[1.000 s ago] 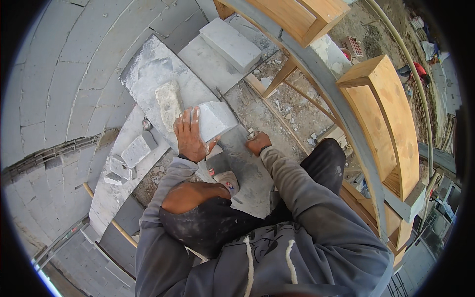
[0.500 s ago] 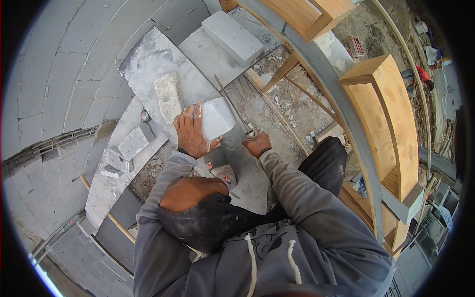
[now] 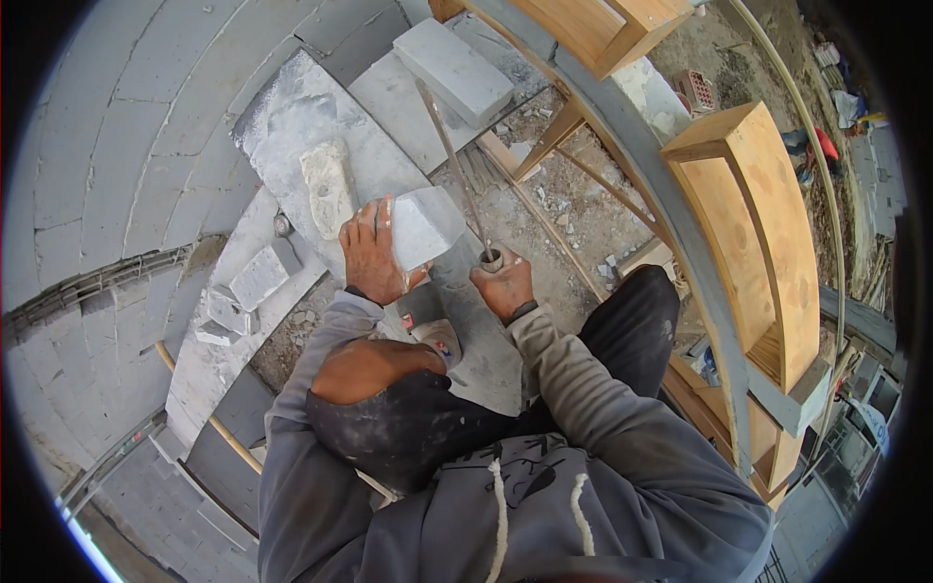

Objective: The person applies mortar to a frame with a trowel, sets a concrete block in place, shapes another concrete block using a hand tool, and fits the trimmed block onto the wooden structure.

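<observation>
My left hand point(image 3: 374, 255) grips a pale grey-white block point(image 3: 424, 227) from its left side, fingers along the far-left face and thumb at the near edge. The block rests on a dusty grey board. In my right hand point(image 3: 503, 286) is the round handle of a tool with a long, narrow blade point(image 3: 447, 146). The blade points away from me, past the block's right edge and apart from it; its exact kind is unclear. A rough, whitish chunk point(image 3: 328, 185) lies on the board just beyond my left hand.
A larger pale block point(image 3: 453, 73) lies on a board at the back. Several cut pieces point(image 3: 257, 278) and a small round tape measure point(image 3: 282, 225) sit at left. Wooden box frames point(image 3: 753, 238) stand along a curved grey edge at right. A grey block wall point(image 3: 126, 146) rises at left.
The tool's handle has come slightly nearer to me, and its blade has tilted up from beside the block. My left hand and the block have barely moved.
</observation>
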